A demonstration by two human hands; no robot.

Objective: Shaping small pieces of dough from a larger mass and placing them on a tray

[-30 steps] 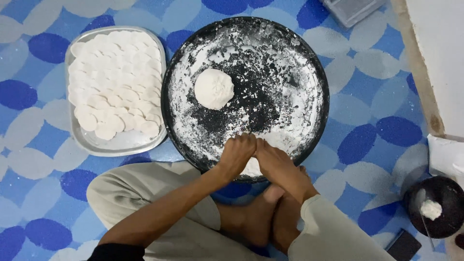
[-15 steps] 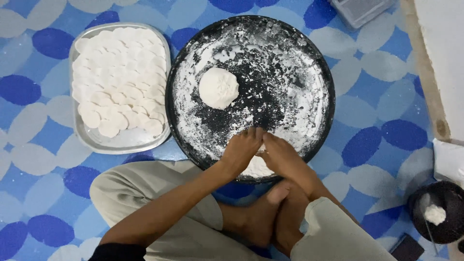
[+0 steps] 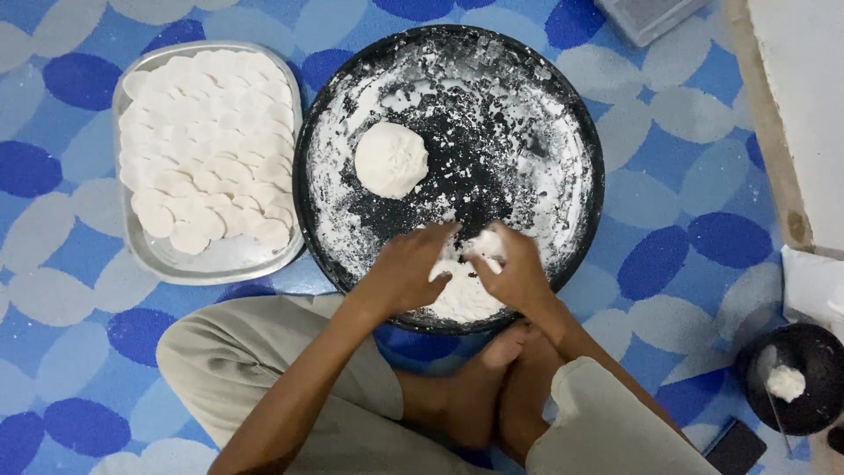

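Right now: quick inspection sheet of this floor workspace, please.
Surface: blue mat with pale oval pattern, laid on the floor.
Job's things: round black pan dusted with flour; dough ball left of its centre; flattened dough piece at the near rim under the hands.
Clutter: metal tray filled with overlapping dough discs; small black bowl holding a white lump, lower right; grey box at top edge.
Grippers: left hand and right hand both on the flattened dough piece, fingers bent; grip unclear.
Cables: nothing seen.
Surroundings: white panel at right; person's crossed legs and bare feet.
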